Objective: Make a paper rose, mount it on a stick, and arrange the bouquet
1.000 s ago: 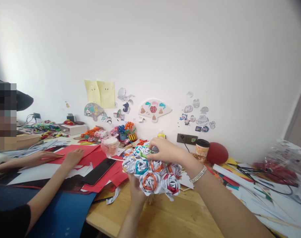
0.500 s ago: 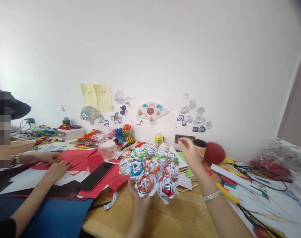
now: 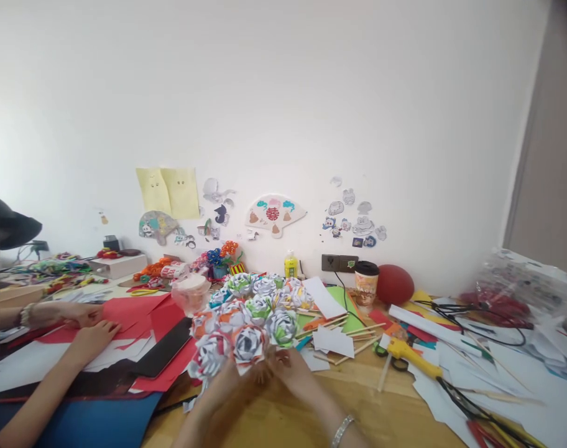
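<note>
Paper rose bunch [image 3: 246, 317]: a tight cluster of folded paper flowers in white, with orange, green, blue and red inside; it is held low over the near edge of the bench [image 3: 293, 414], tilted a little to the left.
Left hand [image 3: 225, 382]: closed around the base of the bunch from below; the stems are hidden under it.
Right hand [image 3: 290, 368]: fingers curled narrow against the same base, touching the lowest flowers; a bracelet is on the wrist.
Step in hand: as I judge it, both hands gather the bunch at its stems.
Next move calls for: a firm hold low on the stems, so that the flowers do not spread or get crushed.
Near the bunch: wooden sticks [image 3: 353, 328] and white paper pieces to the right, a yellow glue gun [image 3: 407, 354] farther right, a black phone [image 3: 165, 351] on red paper [image 3: 134, 308] to the left.
Other person: two hands [image 3: 92, 333] rest on the red paper, well apart from the bunch.
</note>
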Demonstrator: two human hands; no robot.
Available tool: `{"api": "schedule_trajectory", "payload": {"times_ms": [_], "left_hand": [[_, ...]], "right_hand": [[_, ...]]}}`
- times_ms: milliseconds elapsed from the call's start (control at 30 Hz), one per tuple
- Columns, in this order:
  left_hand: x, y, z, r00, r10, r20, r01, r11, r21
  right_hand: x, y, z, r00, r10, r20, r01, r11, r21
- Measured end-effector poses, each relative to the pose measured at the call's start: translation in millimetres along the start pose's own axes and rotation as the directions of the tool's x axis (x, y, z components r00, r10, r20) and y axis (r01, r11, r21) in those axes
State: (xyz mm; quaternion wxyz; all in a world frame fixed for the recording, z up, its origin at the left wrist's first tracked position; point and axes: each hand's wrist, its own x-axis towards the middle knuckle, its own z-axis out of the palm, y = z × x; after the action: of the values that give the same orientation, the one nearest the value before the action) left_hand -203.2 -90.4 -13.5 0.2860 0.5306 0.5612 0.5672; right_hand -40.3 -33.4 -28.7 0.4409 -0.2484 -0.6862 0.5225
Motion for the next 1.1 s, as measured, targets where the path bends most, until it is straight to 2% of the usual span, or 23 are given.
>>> {"api": "schedule_trajectory", "payload": {"times_ms": [67, 133, 267, 367, 467, 567, 733, 900, 1100], "left_hand": [[5, 1, -12.4, 0.993, -0.032, 0.117, 0.033, 0.999, -0.009], [10, 0, -18.0, 0.984, -0.043, 0.175, 0.056, 0.996, -0.067], [12, -2, -13.8, 0.998, 0.029, 0.047, -0.018, 0.977, -0.214], [10, -2, -3.1, 0.998, 0.053, 0.038, -0.041, 0.963, -0.266], [13, -3, 7.4, 0.997, 0.082, 0.0, -0.08, 0.976, -0.205], [20, -8, 11.6, 0.993, 0.081, -0.085, -0.093, 0.985, -0.148], [32, -22, 6.7, 0.983, 0.098, -0.154, -0.115, 0.988, -0.108], [36, -31, 5.2, 0.977, 0.133, -0.166, -0.146, 0.987, -0.07], [32, -27, 8.5, 0.975, 0.124, -0.183, -0.126, 0.992, 0.0]], "right_hand": [[2, 5, 12, 0.999, -0.042, -0.024, 0.041, 0.999, -0.021], [4, 13, 21, 0.992, -0.061, -0.109, 0.055, 0.997, -0.053], [2, 26, 30, 0.974, -0.113, -0.196, 0.073, 0.977, -0.199], [-5, 30, 30, 0.966, -0.197, -0.17, 0.133, 0.935, -0.328], [-10, 29, 28, 0.96, -0.257, -0.108, 0.193, 0.893, -0.407], [-12, 29, 29, 0.964, -0.248, -0.093, 0.185, 0.882, -0.434], [-14, 30, 33, 0.983, -0.18, -0.026, 0.153, 0.898, -0.412], [-18, 23, 32, 0.994, -0.104, 0.036, 0.109, 0.885, -0.453], [-19, 18, 29, 0.995, -0.084, 0.048, 0.096, 0.889, -0.448]]}}
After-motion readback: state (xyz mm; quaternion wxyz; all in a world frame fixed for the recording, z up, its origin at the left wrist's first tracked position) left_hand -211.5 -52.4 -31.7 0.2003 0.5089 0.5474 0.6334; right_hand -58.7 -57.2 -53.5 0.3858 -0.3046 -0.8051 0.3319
